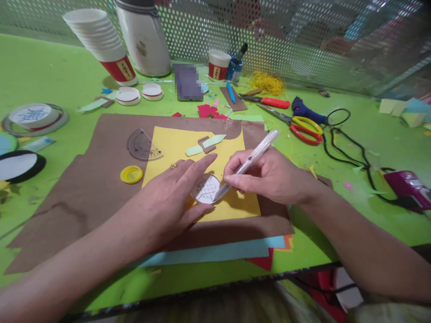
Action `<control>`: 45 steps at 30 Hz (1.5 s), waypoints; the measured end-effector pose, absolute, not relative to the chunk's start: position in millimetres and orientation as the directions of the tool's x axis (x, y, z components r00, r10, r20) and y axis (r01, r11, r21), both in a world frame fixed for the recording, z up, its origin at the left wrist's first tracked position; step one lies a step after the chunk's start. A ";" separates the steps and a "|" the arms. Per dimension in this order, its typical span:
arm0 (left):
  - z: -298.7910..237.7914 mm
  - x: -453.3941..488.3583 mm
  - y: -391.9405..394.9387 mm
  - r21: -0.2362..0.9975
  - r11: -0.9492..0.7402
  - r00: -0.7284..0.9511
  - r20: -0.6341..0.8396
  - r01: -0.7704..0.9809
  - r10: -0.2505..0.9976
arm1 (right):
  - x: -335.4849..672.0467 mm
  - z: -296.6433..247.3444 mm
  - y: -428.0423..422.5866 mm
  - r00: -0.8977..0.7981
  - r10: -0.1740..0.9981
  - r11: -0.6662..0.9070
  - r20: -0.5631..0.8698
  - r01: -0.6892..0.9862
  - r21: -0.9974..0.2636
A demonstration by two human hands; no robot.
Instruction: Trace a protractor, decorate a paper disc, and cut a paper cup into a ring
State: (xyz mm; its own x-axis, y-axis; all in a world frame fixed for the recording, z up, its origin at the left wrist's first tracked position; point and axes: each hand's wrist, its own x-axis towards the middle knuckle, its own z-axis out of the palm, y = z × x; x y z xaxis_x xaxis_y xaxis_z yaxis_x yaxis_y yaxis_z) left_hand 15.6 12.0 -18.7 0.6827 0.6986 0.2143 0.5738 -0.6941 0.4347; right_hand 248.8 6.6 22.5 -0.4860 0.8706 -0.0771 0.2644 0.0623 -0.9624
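My right hand [266,172] is closed on a pale pen [257,150], its tip at the lower right edge of a small white disc [207,188] with crossing dark lines drawn on it. My left hand [178,190] holds the disc from the left, the index finger stretched along its upper side and the thumb along its lower edge. Beneath the disc lies a yellow paper sheet [232,143] on brown sheets [107,139]. Beyond my hands, a pale green strip [218,140] with a brown paper piece rests on the yellow sheet. A protractor [143,146] and a yellow cap [131,174] are left of my hand.
Stacked paper cups [101,40], a white flask [144,38], a phone [187,83] and an ink bottle [235,69] stand or lie at the back. Right of them are a craft knife [274,102], scissors [303,128], a glue gun [308,111] and black cord [353,148].
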 end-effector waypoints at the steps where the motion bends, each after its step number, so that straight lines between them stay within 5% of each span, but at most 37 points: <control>1: -18.2 15.9 11.8 0.435 -0.691 0.682 0.209 0.578 0.701 | 248.9 21.9 7.0 -0.478 0.875 0.062 -0.075 0.264 -0.963; 30: -20.0 15.7 12.7 0.429 -0.695 0.680 0.218 0.577 0.700 | 249.4 18.7 8.3 -0.425 0.900 0.020 -0.099 0.265 -0.964; 45: -6.6 14.0 14.2 0.415 -0.626 0.610 0.189 0.660 0.769 | 254.5 16.8 11.5 -0.330 0.940 0.098 0.084 0.027 -0.995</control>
State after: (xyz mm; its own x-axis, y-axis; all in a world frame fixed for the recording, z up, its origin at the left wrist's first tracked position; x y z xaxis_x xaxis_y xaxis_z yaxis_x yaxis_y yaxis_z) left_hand 14.0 14.2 -6.6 0.6104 0.7693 0.1887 0.6605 -0.6258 0.4149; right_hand 254.5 11.5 16.8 -0.3300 0.9403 0.0838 0.0272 0.0982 -0.9948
